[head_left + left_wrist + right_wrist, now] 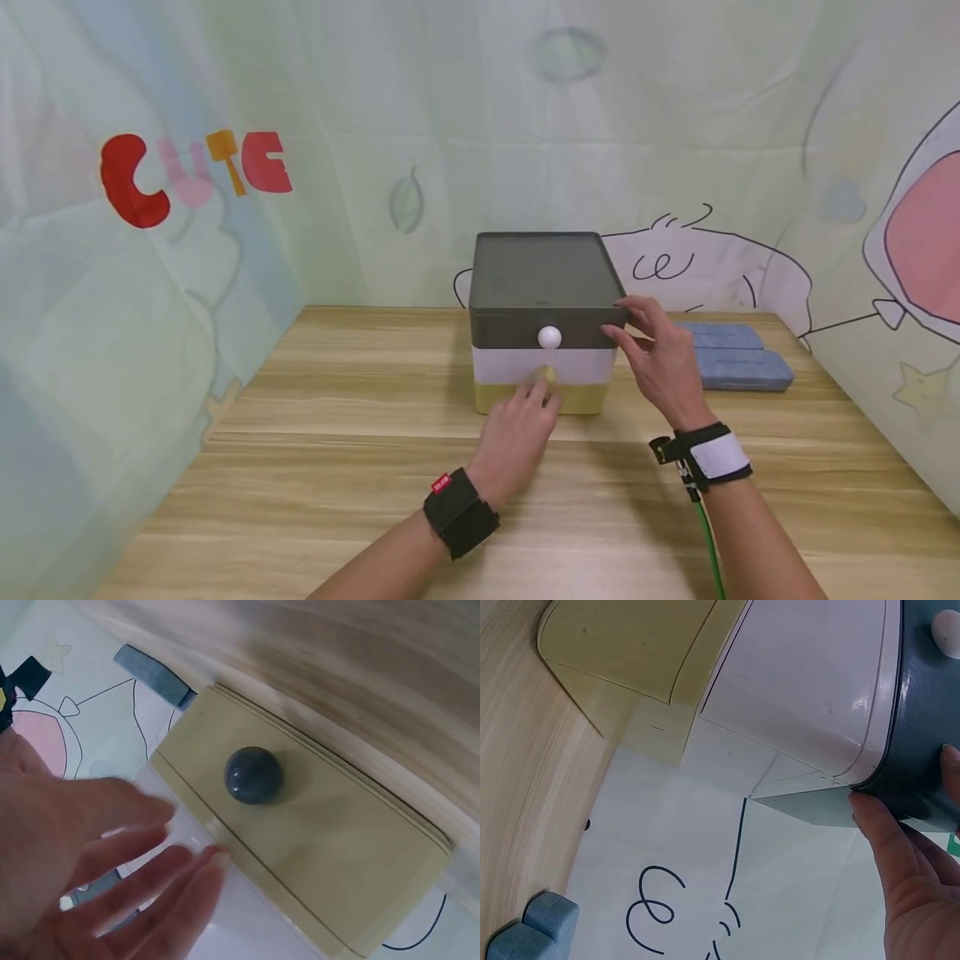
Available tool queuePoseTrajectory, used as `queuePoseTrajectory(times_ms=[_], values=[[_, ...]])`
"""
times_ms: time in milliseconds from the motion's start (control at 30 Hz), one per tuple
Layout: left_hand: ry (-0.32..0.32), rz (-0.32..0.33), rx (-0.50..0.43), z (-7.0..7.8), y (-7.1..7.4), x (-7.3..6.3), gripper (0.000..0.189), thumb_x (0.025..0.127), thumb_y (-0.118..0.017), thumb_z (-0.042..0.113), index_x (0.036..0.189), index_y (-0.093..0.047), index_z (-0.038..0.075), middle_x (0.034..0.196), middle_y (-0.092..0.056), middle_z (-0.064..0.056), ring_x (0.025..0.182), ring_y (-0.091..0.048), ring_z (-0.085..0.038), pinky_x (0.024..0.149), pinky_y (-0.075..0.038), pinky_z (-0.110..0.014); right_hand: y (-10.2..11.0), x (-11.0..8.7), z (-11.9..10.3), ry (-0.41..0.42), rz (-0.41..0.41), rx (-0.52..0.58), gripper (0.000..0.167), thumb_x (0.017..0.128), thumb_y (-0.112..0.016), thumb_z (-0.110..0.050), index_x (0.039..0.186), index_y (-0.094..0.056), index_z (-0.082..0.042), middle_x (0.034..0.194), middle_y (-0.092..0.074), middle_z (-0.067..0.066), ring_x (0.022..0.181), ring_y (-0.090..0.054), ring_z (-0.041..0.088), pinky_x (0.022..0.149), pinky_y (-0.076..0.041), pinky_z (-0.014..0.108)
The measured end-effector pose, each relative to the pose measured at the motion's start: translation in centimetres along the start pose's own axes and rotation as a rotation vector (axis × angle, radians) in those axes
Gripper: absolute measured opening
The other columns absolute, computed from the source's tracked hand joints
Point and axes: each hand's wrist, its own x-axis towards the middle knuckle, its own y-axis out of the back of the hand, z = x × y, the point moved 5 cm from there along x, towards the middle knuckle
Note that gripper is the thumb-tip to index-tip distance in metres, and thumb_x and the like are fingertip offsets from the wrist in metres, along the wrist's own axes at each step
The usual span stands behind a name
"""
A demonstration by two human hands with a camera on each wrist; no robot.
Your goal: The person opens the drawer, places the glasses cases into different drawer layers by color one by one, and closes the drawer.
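A small stacked drawer box (549, 292) stands on the wooden table, its layers dark grey, white and yellow from top to bottom. The top drawer has a white knob (550, 337). My left hand (517, 429) is at the yellow knob (550, 373) of the white drawer, fingertips close to it; whether they touch is unclear. The left wrist view shows its fingers loosely extended over the white front, above a dark grey knob (253, 775) on the yellow drawer. My right hand (663, 358) grips the grey layer's front right corner, thumb in front and fingers at the side.
Blue-grey padded blocks (738, 367) lie on the table to the right, behind my right hand. A printed cloth (360, 233) encloses the back and sides of the table (337, 467). A green cable (708, 542) runs from my right wrist strap.
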Motion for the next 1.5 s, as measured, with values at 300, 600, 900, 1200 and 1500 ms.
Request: queuePoseTrajectory(times_ms=[300, 600, 900, 1200, 1500], values=[[0.065, -0.122, -0.006, 0.1, -1.7, -0.1, 0.03, 0.086, -0.078, 0.006, 0.115, -0.072, 0.011, 0.109, -0.067, -0.004, 0.079, -0.066, -0.016, 0.057, -0.055, -0.025, 0.3, 0.1, 0.1, 0.01, 0.013, 0.0, 0.037, 0.091, -0.075, -0.009, 0.124, -0.06, -0.004, 0.12, -0.073, 0.02, 0.115, -0.069, 0.041, 0.079, -0.061, 0.047], [-0.001, -0.13, -0.04, 0.3, -2.4, 0.2, 0.024, 0.09, -0.072, 0.001, 0.112, -0.073, 0.01, 0.108, -0.067, -0.001, 0.076, -0.066, -0.015, 0.056, -0.055, -0.025, 0.2, 0.1, -0.2, 0.011, 0.013, -0.006, 0.036, 0.091, -0.076, -0.011, 0.123, -0.061, -0.005, 0.12, -0.073, 0.02, 0.114, -0.07, 0.04, 0.078, -0.061, 0.046], [-0.091, -0.094, 0.022, 0.6, -2.7, 0.6, 0.013, 0.093, -0.069, 0.004, 0.096, -0.074, 0.015, 0.101, -0.063, 0.002, 0.07, -0.063, -0.018, 0.054, -0.053, -0.026, 0.1, 0.4, -0.4, 0.014, 0.009, 0.014, 0.037, 0.091, -0.075, -0.012, 0.124, -0.061, -0.006, 0.121, -0.073, 0.019, 0.115, -0.069, 0.039, 0.08, -0.061, 0.047], [-0.153, -0.061, 0.015, 0.5, -3.6, 0.5, 0.014, 0.091, -0.071, 0.003, 0.095, -0.076, 0.015, 0.102, -0.059, 0.002, 0.074, -0.062, -0.017, 0.055, -0.054, -0.023, 0.1, 0.1, -0.1, 0.001, 0.0, 0.013, 0.037, 0.091, -0.076, -0.012, 0.124, -0.061, -0.006, 0.122, -0.073, 0.019, 0.115, -0.07, 0.039, 0.08, -0.061, 0.046], [-0.16, -0.031, 0.063, 0.9, -3.4, 0.5, 0.017, 0.087, -0.073, 0.001, 0.091, -0.078, 0.016, 0.106, -0.063, 0.002, 0.069, -0.064, -0.014, 0.055, -0.053, -0.021, 0.0, 0.0, 0.0, -0.008, -0.003, 0.004, 0.037, 0.091, -0.075, -0.012, 0.125, -0.061, -0.007, 0.124, -0.071, 0.019, 0.117, -0.069, 0.039, 0.081, -0.061, 0.047]])
